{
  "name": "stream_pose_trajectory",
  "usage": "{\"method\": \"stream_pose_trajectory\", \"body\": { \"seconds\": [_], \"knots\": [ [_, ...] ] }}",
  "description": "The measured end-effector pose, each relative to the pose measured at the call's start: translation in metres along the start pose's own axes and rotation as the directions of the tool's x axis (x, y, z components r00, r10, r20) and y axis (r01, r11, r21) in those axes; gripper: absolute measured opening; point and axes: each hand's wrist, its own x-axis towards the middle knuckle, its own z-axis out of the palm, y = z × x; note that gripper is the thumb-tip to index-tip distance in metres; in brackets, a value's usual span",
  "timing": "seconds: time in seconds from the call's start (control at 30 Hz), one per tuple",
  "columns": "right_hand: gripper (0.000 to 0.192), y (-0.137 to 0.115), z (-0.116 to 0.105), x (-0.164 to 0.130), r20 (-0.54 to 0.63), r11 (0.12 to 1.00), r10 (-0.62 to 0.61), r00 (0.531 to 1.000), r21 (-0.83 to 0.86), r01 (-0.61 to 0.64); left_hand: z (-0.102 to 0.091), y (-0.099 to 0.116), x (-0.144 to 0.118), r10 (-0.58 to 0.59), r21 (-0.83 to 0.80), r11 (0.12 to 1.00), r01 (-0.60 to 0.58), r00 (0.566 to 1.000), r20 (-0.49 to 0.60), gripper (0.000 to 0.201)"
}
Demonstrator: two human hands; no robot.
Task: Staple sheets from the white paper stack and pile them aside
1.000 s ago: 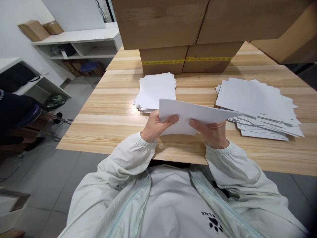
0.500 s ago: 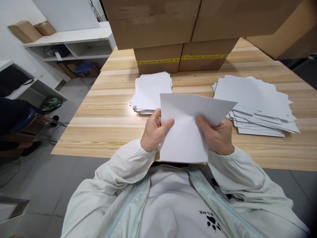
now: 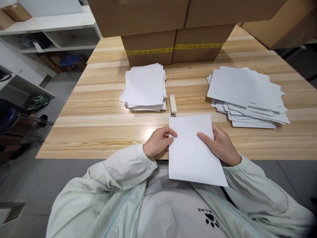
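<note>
Gripping from both sides, one white sheet (image 3: 193,152) is held over the near edge of the counter (image 3: 104,129), its lower half hanging past that edge toward the lap. The left hand (image 3: 158,142) pinches the sheet's left margin with narrow fingers, thumb on top; the right hand (image 3: 221,145) has its fingers closed on the right margin, thumb laid across the paper, probably so that the sheet is kept flat and square. One small stapler (image 3: 172,104) lies just beyond the sheet's far edge, within easy reach. Two stacks of paper are counted: a fairly neat stack (image 3: 145,86) toward the left of the counter's middle, and a fanned, loose stack (image 3: 247,94) toward the right edge. Cardboard boxes (image 3: 173,49) are stacked along the far edge; their full number cannot be told.
</note>
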Motion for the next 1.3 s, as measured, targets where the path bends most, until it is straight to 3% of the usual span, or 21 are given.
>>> {"method": "stream_pose_trajectory", "body": {
  "seconds": [0.13,0.33,0.57,0.63,0.7,0.8,0.87,0.93,1.03,1.17,1.3],
  "knots": [
    [0.044,-0.005,-0.001,0.017,0.015,1.0,-0.027,1.0,-0.008,0.027,-0.001,0.015,0.011,-0.061,-0.003,0.998,0.061,0.998,-0.019,0.019],
    [0.045,-0.004,-0.004,0.024,0.062,0.998,0.012,0.998,-0.065,-0.008,-0.005,0.02,0.018,-0.211,-0.119,0.97,0.211,0.977,0.015,0.022],
    [0.045,0.001,-0.004,0.027,0.021,0.997,-0.017,1.0,-0.075,0.019,-0.009,0.02,0.025,-0.165,-0.15,0.974,0.168,0.986,0.029,0.021],
    [0.05,-0.001,-0.009,0.031,0.016,0.981,-0.073,0.997,-0.179,0.075,-0.01,0.02,0.029,-0.162,-0.146,0.975,0.166,0.986,0.036,0.02],
    [0.059,-0.007,-0.017,0.039,-0.03,0.908,-0.156,0.987,-0.399,0.131,-0.011,0.022,0.031,-0.178,-0.148,0.972,0.183,0.983,0.047,0.02],
    [0.05,-0.031,-0.028,0.058,-0.1,0.689,-0.376,0.921,-0.695,0.205,-0.011,0.025,0.033,-0.212,-0.153,0.964,0.218,0.976,0.055,0.021],
    [0.037,-0.053,-0.026,0.076,-0.079,0.583,-0.517,0.852,-0.762,0.283,-0.012,0.027,0.034,-0.215,-0.16,0.962,0.221,0.975,0.056,0.021],
    [0.037,-0.076,-0.013,0.095,-0.039,0.513,-0.627,0.778,-0.773,0.374,-0.013,0.026,0.034,-0.208,-0.173,0.961,0.215,0.976,0.06,0.021],
    [0.043,-0.1,0.026,0.12,0.058,0.407,-0.731,0.68,-0.763,0.502,-0.014,0.024,0.035,-0.222,-0.199,0.952,0.232,0.972,0.072,0.02],
    [0.043,-0.099,0.079,0.149,0.229,0.316,-0.748,0.623,-0.702,0.638,-0.017,0.026,0.035,-0.246,-0.221,0.941,0.256,0.966,0.075,0.02],
    [0.041,-0.078,0.101,0.173,0.301,0.258,-0.772,0.56,-0.656,0.709,-0.019,0.029,0.035,-0.28,-0.209,0.934,0.29,0.957,0.076,0.022]
  ]
}}
